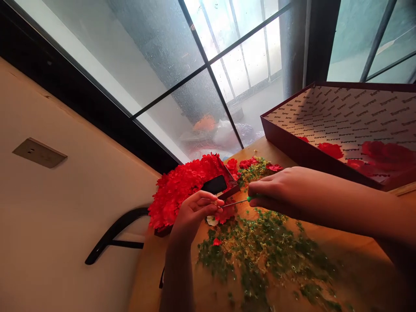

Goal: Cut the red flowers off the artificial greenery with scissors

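Note:
My right hand (271,190) is closed around the green handle of a thin metal-shafted tool (236,203), an awl or a small screwdriver. Its shaft points left, toward my left hand (198,212). There the fingers are pinched together at the shaft's tip; whatever small piece they hold is too small to make out. Below both hands lies a loose spread of small green and yellowish plastic flower parts (260,242). Just under the left fingertips are red petals (227,212) and a whitish piece (212,220).
A box heaped with red artificial flowers (182,190) stands against the wall, a dark phone (215,185) lying on it. At right, a large maroon box (292,143) with printed lining holds some red flowers. A black curved chair arm (110,232) is at left. Behind the wooden table (146,277) is a window.

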### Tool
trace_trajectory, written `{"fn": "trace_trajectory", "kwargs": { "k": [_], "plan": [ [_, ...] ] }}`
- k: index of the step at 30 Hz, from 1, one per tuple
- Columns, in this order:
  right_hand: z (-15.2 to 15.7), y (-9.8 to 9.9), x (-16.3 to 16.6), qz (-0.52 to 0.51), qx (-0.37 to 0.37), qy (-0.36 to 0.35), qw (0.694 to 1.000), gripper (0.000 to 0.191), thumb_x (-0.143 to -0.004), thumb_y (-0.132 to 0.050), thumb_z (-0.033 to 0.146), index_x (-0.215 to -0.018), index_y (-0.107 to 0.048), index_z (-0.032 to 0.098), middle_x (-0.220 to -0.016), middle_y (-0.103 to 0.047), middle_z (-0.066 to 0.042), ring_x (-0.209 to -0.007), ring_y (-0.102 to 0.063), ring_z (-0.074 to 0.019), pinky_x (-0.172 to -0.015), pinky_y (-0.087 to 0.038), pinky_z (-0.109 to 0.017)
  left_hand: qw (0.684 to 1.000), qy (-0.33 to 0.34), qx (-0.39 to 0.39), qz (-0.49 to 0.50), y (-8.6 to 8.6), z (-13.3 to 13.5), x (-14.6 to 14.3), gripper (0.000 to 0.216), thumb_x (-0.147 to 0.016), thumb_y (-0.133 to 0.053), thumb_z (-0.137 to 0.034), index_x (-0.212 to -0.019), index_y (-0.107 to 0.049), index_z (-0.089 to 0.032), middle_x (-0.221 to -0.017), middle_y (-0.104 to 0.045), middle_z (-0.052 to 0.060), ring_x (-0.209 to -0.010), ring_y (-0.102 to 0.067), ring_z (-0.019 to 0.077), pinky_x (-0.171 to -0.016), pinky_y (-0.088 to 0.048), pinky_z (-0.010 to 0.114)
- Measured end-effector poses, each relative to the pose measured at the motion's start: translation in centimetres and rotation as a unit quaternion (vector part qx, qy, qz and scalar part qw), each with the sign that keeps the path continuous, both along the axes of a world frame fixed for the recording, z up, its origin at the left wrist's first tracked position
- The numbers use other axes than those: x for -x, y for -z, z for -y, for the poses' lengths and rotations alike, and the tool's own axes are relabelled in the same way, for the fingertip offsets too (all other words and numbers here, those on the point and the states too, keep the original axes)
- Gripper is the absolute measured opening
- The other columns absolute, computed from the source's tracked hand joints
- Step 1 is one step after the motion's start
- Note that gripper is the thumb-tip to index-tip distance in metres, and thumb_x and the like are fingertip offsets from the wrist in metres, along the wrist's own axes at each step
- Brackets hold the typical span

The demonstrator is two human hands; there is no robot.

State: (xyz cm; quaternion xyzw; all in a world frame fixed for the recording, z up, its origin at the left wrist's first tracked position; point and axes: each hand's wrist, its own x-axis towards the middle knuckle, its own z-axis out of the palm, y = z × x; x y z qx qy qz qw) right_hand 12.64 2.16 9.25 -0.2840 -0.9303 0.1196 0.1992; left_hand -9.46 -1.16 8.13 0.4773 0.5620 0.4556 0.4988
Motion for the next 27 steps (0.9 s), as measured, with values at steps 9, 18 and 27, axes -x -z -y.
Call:
{"fn": "trace_trajectory", "kwargs": {
  "k": [9,18,27],
  "plan": [
    [0.5,-0.3,0.5,0.006,-0.030,0.036,0.999,0.016,-0.081,-0.041,0.026,-0.069,-0.049,0.020,-0.054,-0.053,0.005,-0.042,-0.041,-0.0064,-0.044,-0.021,-0.023,0.999,0.034,0.002,0.013,-0.1,0.0,0.2,0.016,-0.054,-0.066,-0.011,-0.063,-0.053,-0.015,-0.061,-0.066,0.000,-0.051,-0.059,0.0094,-0.049,-0.045,0.017],
    [0.6,0.1,0.9,0.009,-0.035,0.026,0.999,0.013,-0.081,-0.039,0.022,-0.071,-0.048,0.019,-0.054,-0.054,0.003,-0.045,-0.046,-0.0076,-0.045,-0.025,-0.022,1.000,0.027,0.004,-0.005,-0.2,0.2,0.3,0.016,-0.056,-0.065,-0.014,-0.065,-0.051,-0.016,-0.063,-0.066,0.000,-0.055,-0.060,0.0115,-0.053,-0.045,0.020],
    [0.3,1.7,2.7,0.034,-0.041,-0.011,0.999,0.006,-0.077,-0.043,0.016,-0.076,-0.049,0.018,-0.058,-0.056,0.002,-0.048,-0.050,-0.0098,-0.043,-0.022,-0.022,0.993,0.089,0.001,-0.072,0.6,0.2,-1.2,0.013,-0.059,-0.064,-0.017,-0.066,-0.053,-0.016,-0.073,-0.066,0.001,-0.070,-0.061,0.0151,-0.067,-0.048,0.027]
  ]
}}
